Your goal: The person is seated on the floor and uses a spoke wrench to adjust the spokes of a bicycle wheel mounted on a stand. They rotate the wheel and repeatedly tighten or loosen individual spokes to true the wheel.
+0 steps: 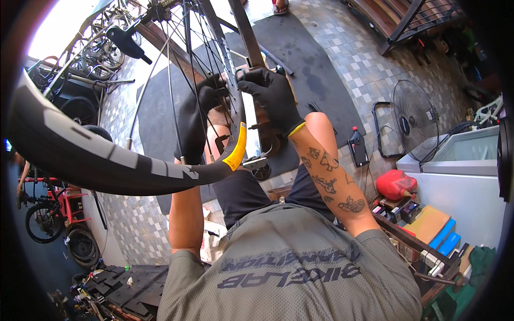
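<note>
Bike wheel (144, 170) upright in metal stand (249, 43), above dark mat (316, 69), between person's knees; yellow sticker (236, 148) on rim. Left hand (194, 112), black-gloved, behind spokes (188, 43); fingers curled, partly hidden, cannot tell what clamped on. Right hand (272, 97), black-gloved, on other side of wheel, beside stand's upright; thumb and forefinger nearly together, cannot tell if gripping anything. Dark bottle (357, 148), red cap, near mat's lower right corner. Fan (405, 126) beyond mat's right edge.
</note>
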Demonstrator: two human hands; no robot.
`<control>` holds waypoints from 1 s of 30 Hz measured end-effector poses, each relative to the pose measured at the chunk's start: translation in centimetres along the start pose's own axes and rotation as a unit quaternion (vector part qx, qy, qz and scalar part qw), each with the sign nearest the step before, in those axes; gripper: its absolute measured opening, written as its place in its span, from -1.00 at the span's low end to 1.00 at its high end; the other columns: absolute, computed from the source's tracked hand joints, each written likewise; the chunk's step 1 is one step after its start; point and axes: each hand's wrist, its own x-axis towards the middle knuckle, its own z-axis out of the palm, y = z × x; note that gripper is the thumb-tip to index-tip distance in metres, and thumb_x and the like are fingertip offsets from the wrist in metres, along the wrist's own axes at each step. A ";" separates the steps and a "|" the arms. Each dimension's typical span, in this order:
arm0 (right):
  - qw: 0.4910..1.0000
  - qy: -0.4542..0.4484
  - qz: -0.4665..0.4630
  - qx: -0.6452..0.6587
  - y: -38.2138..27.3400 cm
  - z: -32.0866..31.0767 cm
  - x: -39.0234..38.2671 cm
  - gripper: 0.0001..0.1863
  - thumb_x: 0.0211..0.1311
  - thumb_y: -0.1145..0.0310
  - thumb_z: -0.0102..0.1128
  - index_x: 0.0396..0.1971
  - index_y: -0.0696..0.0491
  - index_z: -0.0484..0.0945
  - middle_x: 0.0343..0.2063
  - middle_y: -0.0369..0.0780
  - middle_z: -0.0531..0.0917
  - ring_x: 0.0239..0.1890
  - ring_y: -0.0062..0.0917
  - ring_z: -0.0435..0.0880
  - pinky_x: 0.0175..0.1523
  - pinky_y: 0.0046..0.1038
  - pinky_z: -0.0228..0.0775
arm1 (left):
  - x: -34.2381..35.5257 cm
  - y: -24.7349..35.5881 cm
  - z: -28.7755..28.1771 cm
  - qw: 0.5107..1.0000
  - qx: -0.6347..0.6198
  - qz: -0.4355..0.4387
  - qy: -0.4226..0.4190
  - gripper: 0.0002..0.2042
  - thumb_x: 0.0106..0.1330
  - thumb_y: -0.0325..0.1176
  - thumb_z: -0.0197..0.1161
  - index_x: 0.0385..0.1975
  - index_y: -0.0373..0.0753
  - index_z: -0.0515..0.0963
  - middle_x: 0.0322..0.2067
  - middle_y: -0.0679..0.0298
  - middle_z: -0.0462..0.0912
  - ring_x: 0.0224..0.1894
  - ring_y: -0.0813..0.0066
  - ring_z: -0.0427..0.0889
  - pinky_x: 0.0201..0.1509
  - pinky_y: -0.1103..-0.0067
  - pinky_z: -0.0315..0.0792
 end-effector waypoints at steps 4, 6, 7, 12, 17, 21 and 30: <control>0.993 -0.054 0.011 -0.106 -2.1 -1.1 -2.3 -0.74 0.28 0.38 0.50 -0.12 0.20 0.73 -0.25 -0.23 0.81 -0.19 -0.66 0.75 0.00 -0.56 0.57 | 0.7 0.3 0.3 0.995 0.024 -0.019 -0.094 -0.42 0.60 -0.02 0.16 0.35 -0.43 0.46 0.15 0.03 0.70 0.22 0.29 0.65 0.37 0.42 0.43; 0.995 -0.064 0.023 -0.076 -2.5 -0.5 -3.9 -0.75 0.25 0.39 0.47 -0.18 0.24 0.75 -0.33 -0.16 0.82 -0.29 -0.63 0.75 -0.13 -0.51 0.58 | 1.4 0.3 0.4 0.994 0.051 -0.017 -0.093 -0.41 0.60 -0.02 0.17 0.37 -0.43 0.44 0.16 0.02 0.69 0.23 0.28 0.64 0.38 0.42 0.42; 0.992 -0.078 0.033 -0.091 -2.7 -0.3 -4.5 -0.75 0.25 0.39 0.47 -0.18 0.24 0.75 -0.34 -0.16 0.82 -0.30 -0.63 0.76 -0.13 -0.50 0.58 | 1.7 0.2 0.5 0.989 0.108 0.009 -0.096 -0.40 0.63 0.03 0.06 0.38 -0.40 0.44 0.20 -0.03 0.66 0.25 0.19 0.64 0.41 0.34 0.42; 0.989 -0.077 0.034 -0.125 -3.4 0.6 -4.9 -0.78 0.25 0.39 0.49 -0.21 0.21 0.74 -0.35 -0.21 0.81 -0.31 -0.65 0.74 -0.11 -0.52 0.58 | 2.5 -0.8 0.6 0.993 0.083 0.005 -0.080 -0.37 0.59 0.06 0.12 0.37 -0.40 0.44 0.22 -0.02 0.65 0.26 0.18 0.63 0.40 0.35 0.43; 0.986 -0.034 0.009 -0.164 -3.5 2.1 -5.3 -0.80 0.22 0.42 0.48 -0.23 0.22 0.75 -0.36 -0.16 0.82 -0.31 -0.59 0.78 -0.12 -0.48 0.59 | 2.1 -1.6 0.3 0.985 0.171 0.001 0.007 -0.49 0.51 -0.01 0.31 0.12 -0.41 0.61 -0.08 0.14 0.76 -0.03 0.36 0.69 0.14 0.46 0.51; 0.967 -0.002 -0.062 -0.248 -3.0 2.9 -5.7 -0.81 0.19 0.45 0.50 -0.25 0.21 0.75 -0.34 -0.14 0.82 -0.31 -0.52 0.82 -0.14 -0.46 0.61 | 1.2 -1.5 -0.2 0.993 0.117 -0.030 -0.021 -0.63 0.47 -0.12 0.37 -0.10 -0.39 0.69 -0.35 0.32 0.69 -0.28 0.54 0.62 -0.13 0.54 0.51; 0.978 0.032 -0.029 -0.202 -2.3 3.0 -5.4 -0.66 0.20 0.41 0.49 -0.07 0.16 0.61 -0.29 -0.07 0.82 -0.18 -0.26 0.85 -0.06 -0.32 0.64 | 1.3 -1.8 -0.7 0.990 0.035 -0.042 -0.133 -0.79 0.43 -0.31 0.39 -0.24 -0.34 0.60 -0.36 0.37 0.62 -0.26 0.64 0.53 -0.15 0.58 0.44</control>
